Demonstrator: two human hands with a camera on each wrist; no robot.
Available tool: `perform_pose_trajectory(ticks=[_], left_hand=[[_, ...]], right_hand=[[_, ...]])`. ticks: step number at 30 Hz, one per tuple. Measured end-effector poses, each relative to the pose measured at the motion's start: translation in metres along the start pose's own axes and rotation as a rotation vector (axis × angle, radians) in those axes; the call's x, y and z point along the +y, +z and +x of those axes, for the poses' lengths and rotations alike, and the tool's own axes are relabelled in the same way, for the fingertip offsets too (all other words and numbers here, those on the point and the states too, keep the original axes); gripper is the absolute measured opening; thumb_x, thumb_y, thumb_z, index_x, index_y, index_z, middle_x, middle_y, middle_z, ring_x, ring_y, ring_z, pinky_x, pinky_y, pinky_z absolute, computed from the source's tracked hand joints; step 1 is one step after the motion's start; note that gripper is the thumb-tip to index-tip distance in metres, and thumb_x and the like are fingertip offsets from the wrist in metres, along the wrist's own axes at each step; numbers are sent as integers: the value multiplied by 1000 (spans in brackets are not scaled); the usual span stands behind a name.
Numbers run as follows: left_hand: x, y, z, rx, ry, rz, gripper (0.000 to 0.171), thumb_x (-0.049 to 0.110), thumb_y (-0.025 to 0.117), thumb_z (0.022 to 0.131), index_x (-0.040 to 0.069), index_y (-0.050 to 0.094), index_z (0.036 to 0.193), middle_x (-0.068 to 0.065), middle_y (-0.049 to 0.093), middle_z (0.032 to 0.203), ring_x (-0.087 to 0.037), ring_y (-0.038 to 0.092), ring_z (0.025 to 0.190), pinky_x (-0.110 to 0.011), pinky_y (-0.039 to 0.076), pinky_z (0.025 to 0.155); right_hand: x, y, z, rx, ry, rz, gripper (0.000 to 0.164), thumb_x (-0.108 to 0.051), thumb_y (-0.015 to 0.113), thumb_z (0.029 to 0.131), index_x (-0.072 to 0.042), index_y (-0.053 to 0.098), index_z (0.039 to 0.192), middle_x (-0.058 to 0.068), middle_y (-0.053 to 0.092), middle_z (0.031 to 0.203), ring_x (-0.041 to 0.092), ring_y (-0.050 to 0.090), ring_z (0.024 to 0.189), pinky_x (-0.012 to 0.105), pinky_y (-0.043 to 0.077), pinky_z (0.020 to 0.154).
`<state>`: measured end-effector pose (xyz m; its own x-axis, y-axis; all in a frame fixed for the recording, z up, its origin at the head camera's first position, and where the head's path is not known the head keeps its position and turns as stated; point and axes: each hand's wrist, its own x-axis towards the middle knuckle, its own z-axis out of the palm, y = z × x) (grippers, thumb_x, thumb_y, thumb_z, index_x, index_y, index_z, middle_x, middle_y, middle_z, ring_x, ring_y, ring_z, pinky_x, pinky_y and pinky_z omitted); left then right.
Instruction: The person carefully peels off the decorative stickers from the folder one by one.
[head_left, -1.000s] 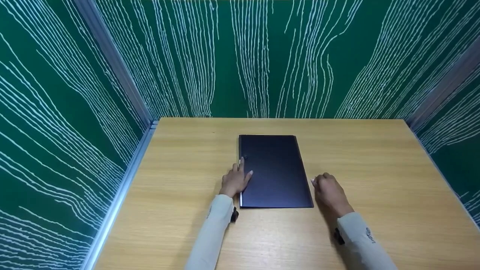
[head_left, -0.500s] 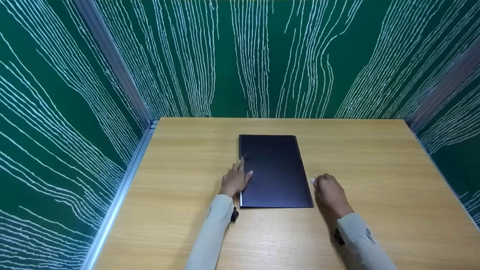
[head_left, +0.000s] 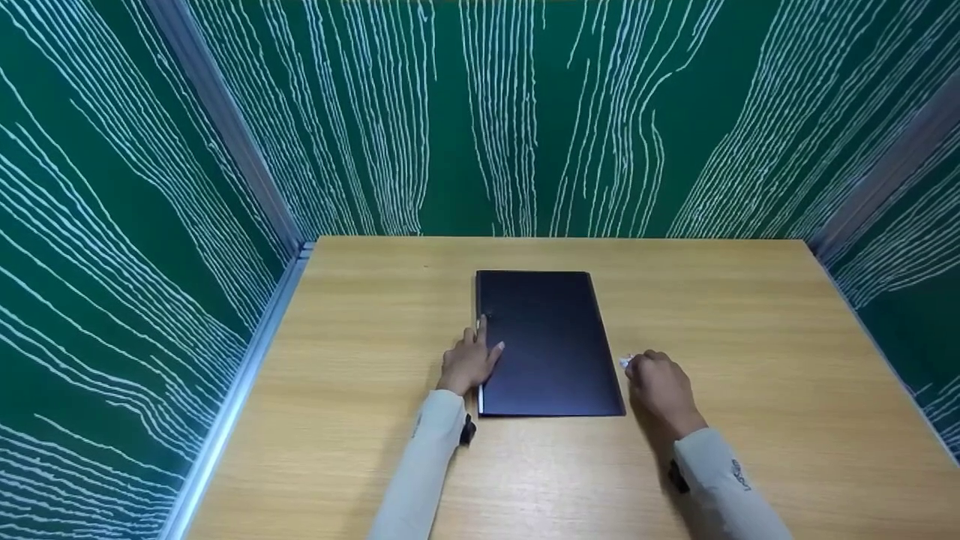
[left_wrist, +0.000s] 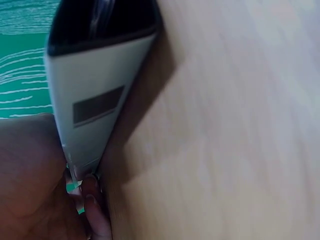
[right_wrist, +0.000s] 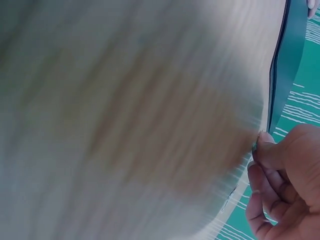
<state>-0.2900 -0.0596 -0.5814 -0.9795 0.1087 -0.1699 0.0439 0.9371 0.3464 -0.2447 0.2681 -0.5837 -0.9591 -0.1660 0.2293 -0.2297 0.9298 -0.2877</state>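
Note:
A black ring binder (head_left: 547, 330) with a white spine (left_wrist: 95, 80) lies closed on the wooden table. My left hand (head_left: 466, 364) holds its spine side, thumb over the front cover and index finger stretched along the edge. From the left wrist, curled fingers (left_wrist: 94, 200) show against the lower part of the spine, which carries a dark label patch. To the right of the binder, my right hand (head_left: 661, 384) pinches a small white scrap (head_left: 625, 361) between thumb and index finger, close over the tabletop. Most of the scrap is hidden by the fingers, so I cannot tell its kind.
The wooden table (head_left: 360, 337) reaches back to a green wall (head_left: 457, 150) with white wavy lines. Similar panels stand left and right, with grey metal posts (head_left: 232, 127) at the corners. Dark bands (head_left: 677, 475) sit at both wrists.
A little more of the white scrap shows at my right fingertips. Both hands and the binder keep their places, while the head view shifts very slightly.

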Motion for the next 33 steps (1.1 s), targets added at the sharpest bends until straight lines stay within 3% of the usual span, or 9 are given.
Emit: perform_pose_trajectory(ticks=[13, 23, 33], left_hand=[[0, -1, 1, -21, 5, -47, 71, 53, 33, 105, 17, 8, 162, -15, 41, 149, -33, 58, 117, -51, 47, 91], [-6, -1, 2, -15, 26, -41, 72, 52, 34, 105, 16, 9, 162, -14, 42, 149, -32, 61, 111, -49, 49, 87], [-6, -4, -2, 3, 57, -86, 72, 50, 38, 105, 14, 11, 161, -17, 44, 146, -32, 61, 108, -49, 50, 87]], right_hand=[[-2, -2, -1, -40, 52, 29, 21, 4, 57, 86, -7, 57, 68, 7, 51, 73, 20, 43, 65, 33, 36, 55], [-8, -3, 0, -37, 105, 52, 25, 2, 56, 88, -8, 55, 66, 7, 50, 71, 21, 42, 65, 33, 34, 54], [-11, -1, -1, 0, 136, 54, 34, 4, 53, 85, -13, 43, 58, 4, 44, 64, 19, 38, 58, 32, 29, 50]])
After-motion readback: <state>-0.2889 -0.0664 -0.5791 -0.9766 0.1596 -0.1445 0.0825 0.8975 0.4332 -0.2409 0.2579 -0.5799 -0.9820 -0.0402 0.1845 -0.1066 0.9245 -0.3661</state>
